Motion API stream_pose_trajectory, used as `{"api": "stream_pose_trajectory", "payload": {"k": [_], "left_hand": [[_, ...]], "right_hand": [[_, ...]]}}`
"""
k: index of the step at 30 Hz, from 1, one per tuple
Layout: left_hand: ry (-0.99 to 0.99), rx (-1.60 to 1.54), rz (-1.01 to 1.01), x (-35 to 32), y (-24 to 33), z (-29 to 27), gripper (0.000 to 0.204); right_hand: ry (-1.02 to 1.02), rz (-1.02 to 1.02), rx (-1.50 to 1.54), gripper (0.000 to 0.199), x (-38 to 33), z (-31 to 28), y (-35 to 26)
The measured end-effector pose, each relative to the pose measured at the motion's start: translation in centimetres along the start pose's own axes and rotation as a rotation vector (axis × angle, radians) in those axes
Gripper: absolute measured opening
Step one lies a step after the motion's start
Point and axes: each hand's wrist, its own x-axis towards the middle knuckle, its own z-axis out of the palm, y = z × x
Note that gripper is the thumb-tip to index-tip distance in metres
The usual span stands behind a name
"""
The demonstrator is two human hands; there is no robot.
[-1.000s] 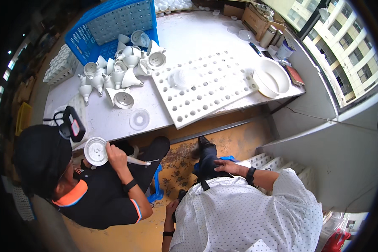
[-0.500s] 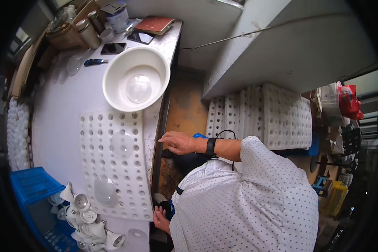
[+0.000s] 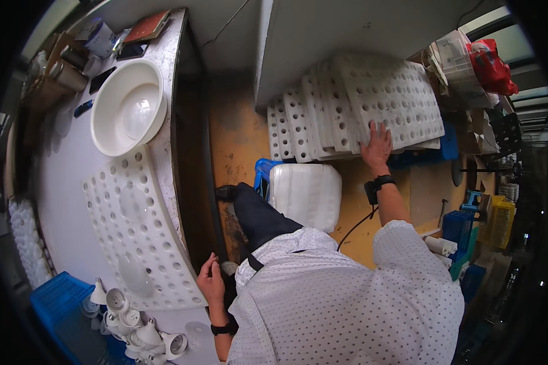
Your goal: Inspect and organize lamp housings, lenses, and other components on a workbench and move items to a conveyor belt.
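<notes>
"Where does my camera look from?"
"From your head, the left of a side-by-side pair, facing steeply down over your patterned shirt (image 3: pixel 347 292)."
"How near?"
"Close above it, yet its fisheye spans your left hand (image 3: pixel 211 283), right hand (image 3: pixel 377 148), the table (image 3: pixel 67 158) at left and perforated boards (image 3: pixel 391 100) at upper right."

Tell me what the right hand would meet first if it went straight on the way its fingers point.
The right hand would likely meet the foremost white, rectangular, foam-like board with round holes. It overlaps that board in the picture and may already touch it; depth is unclear.
</notes>
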Motion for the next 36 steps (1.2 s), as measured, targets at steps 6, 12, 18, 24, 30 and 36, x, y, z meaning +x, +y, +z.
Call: {"api": "stream_pose_trajectory", "payload": {"k": [6,12,18,24,30,36], "left_hand": [[-0.181,0.277,0.105,-1.8,1.0,0.1,0.017],[-0.250,0.277,0.093,-0.4,3.5,1.5,0.016],[-0.343,0.202,-0.030,3.9,4.5,2.6,0.015],[-0.583,0.262,0.013,10.5,9.4,8.2,0.014],[-0.811,0.179,-0.054,15.0,11.2,12.2,0.017],[-1.202,0.067,-0.166,15.7,11.5,21.2,0.050]], "right_hand": [[0.249,-0.255,0.376,0.059,-1.5,0.0,-4.6],[-0.300,0.824,1.572,0.024,-8.9,21.9,2.7],[0.068,1.189,1.910,0.015,-4.4,22.3,-2.7],[-0.222,0.205,0.109,0.037,-6.1,24.0,-1.5],[0.067,1.351,1.677,0.015,-5.1,20.9,-2.0],[0.088,1.354,1.749,0.029,-4.5,12.1,-5.3]]}}
